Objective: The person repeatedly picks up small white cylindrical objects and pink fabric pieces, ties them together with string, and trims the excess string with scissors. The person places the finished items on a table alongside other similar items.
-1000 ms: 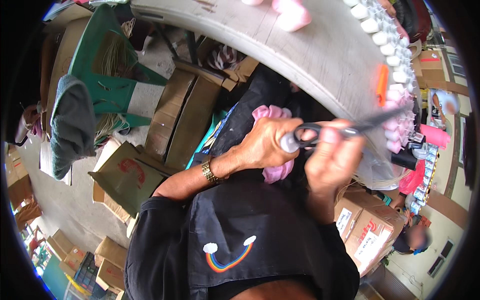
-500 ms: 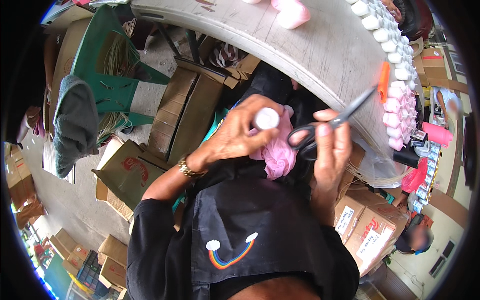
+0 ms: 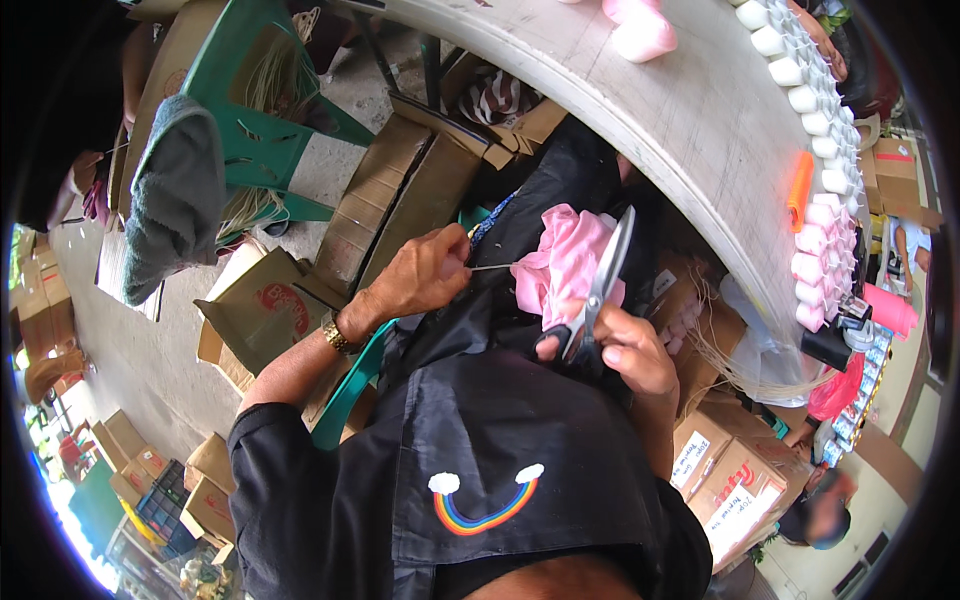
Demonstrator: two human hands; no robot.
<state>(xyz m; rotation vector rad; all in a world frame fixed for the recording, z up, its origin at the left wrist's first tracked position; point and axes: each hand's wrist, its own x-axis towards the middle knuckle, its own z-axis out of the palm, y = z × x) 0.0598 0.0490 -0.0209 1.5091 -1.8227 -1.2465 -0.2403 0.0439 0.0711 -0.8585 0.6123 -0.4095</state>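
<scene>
My left hand (image 3: 428, 272) is closed, its fingertips pinching one end of a thin white string (image 3: 490, 267). The string stretches right to a bunched pink cloth (image 3: 562, 250) on my lap, where its other end meets the cloth's edge. In my right hand (image 3: 637, 350) is a pair of scissors (image 3: 607, 278) with dark handles, fingers through the loops. Their silver blades point away from me over the right part of the cloth and look nearly closed. Both hands are above my black apron (image 3: 500, 425).
A white table (image 3: 690, 130) curves across the far right, with an orange cutter (image 3: 800, 190), pink candle-like pieces (image 3: 643, 38) and rows of white ones (image 3: 803, 98). Cardboard boxes (image 3: 375, 185) and a green chair (image 3: 265, 140) with a grey towel (image 3: 178, 200) stand left. Other people are nearby.
The small round white-topped piece in my left hand is no longer visible; that hand has moved left and now pinches a string. The scissors have swung from pointing right to lying over the cloth.
</scene>
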